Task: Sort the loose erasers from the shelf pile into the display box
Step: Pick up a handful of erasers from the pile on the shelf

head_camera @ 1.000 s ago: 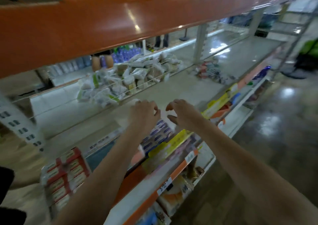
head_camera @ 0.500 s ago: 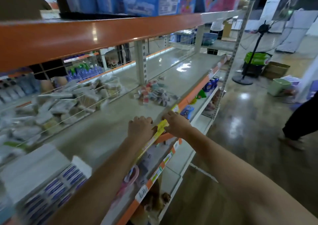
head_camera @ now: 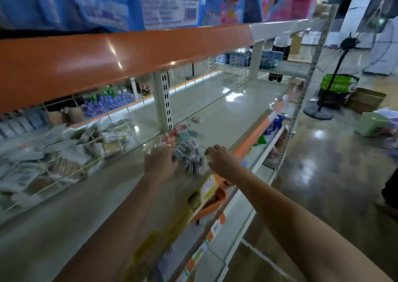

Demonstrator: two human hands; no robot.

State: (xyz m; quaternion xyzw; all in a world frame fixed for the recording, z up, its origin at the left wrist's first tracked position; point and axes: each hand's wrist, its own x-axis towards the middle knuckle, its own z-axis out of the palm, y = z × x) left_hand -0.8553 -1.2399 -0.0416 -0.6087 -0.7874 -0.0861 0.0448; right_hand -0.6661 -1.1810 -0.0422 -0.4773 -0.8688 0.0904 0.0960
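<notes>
A loose pile of small erasers lies on the grey shelf (head_camera: 226,117), with red and pink ones (head_camera: 178,130) at the back. A bunch of blue-and-white erasers (head_camera: 189,155) sits between my two hands. My left hand (head_camera: 160,162) curls its fingers against the bunch's left side. From the right, near the shelf's front edge, my right hand (head_camera: 224,163) curls its fingers onto the same bunch. The frame is blurred, so single erasers are hard to tell apart. The display box is out of view.
A wire divider (head_camera: 71,169) at the back left holds several white packets. The orange edge of the upper shelf (head_camera: 120,53) hangs just above. Lower shelves with goods (head_camera: 273,126) lie below right. A fan stand (head_camera: 323,107), a green basket (head_camera: 370,123) and a person's leg (head_camera: 391,187) are on the floor.
The view has swung right along the shelf and the display box has left the frame. Both hands moved from the shelf's front edge onto the eraser pile.
</notes>
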